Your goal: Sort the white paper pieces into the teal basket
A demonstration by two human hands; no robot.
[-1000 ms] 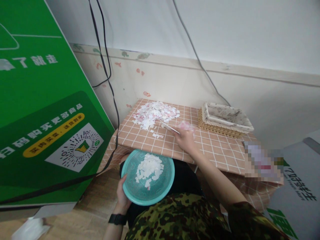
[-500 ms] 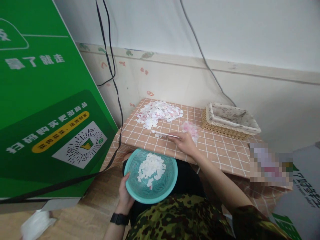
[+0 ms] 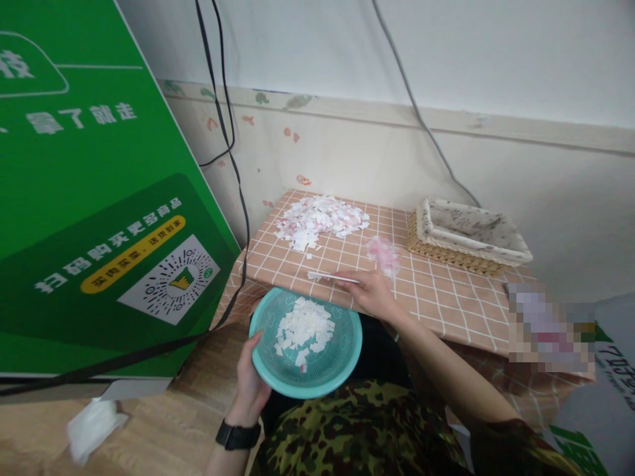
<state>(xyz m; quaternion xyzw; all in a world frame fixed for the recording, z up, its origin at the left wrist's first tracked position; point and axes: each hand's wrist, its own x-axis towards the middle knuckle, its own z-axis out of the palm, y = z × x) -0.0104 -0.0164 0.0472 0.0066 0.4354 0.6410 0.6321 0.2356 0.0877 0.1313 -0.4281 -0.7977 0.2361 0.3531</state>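
With my left hand (image 3: 253,377) I grip the rim of a round teal plastic colander (image 3: 337,380), held over my lap just below the table edge. White paper scraps (image 3: 305,325) lie in the middle of it. My right hand (image 3: 372,291) is closed on a thin white card (image 3: 344,277), held edge-on low over the tabletop near the front edge. A few paper bits (image 3: 315,275) lie along the card's far end. Farther back is a large heap of white and pinkish scraps (image 3: 320,218). A smaller pink pile (image 3: 383,254) lies just beyond my right hand.
The checked tablecloth (image 3: 436,297) covers the table against the wall. A cloth-lined wicker basket (image 3: 464,254) stands at the right rear. To the left rises a green panel (image 3: 74,172), with a black strap (image 3: 241,198) hanging beside it. A white plastic bag (image 3: 94,430) lies on the floor.
My right hand has drawn the card and the few bits slightly toward the front edge, away from the big heap. The view has shifted a little. My left hand still holds the colander.
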